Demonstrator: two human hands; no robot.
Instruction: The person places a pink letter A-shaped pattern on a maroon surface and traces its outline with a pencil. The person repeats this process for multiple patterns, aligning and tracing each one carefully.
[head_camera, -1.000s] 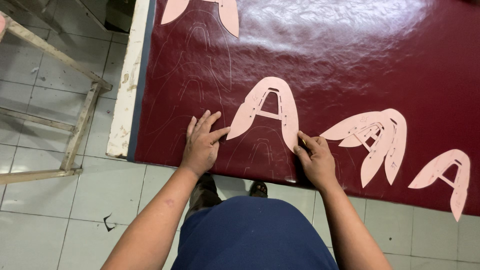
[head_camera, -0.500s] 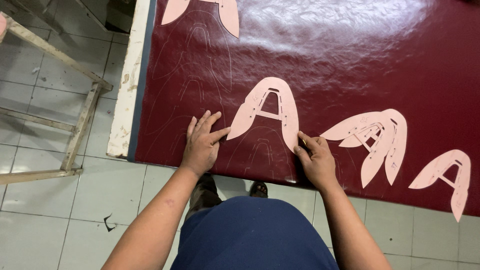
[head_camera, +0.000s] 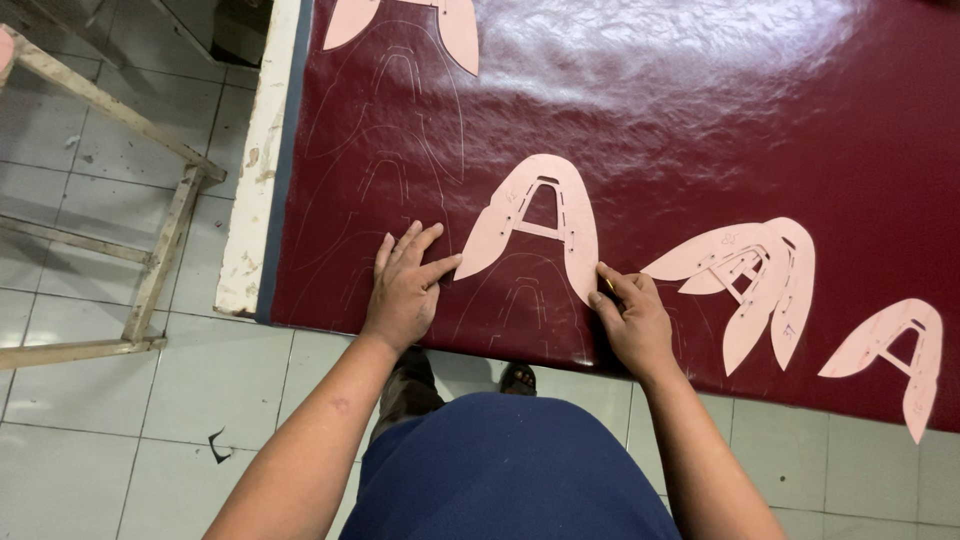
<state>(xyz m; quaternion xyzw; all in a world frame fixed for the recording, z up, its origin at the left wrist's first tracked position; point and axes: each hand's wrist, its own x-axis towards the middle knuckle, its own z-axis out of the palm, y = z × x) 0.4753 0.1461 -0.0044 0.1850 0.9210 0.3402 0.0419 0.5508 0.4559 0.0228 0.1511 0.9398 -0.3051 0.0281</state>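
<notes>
The pink paper pattern (head_camera: 540, 222) lies flat on the dark red sheet (head_camera: 700, 120), near its front edge. The left hand (head_camera: 405, 290) rests open, fingers spread, index tip touching the pattern's left leg. The right hand (head_camera: 630, 318) is curled at the right leg's tip; something thin shows between its fingers, too hidden to identify. Another pattern (head_camera: 415, 22) is cut off at the top.

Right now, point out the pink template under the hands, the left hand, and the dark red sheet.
pink template (head_camera: 570, 215), head view, right leg.
left hand (head_camera: 402, 290), head view, back.
dark red sheet (head_camera: 700, 120), head view, bare glossy surface.
</notes>
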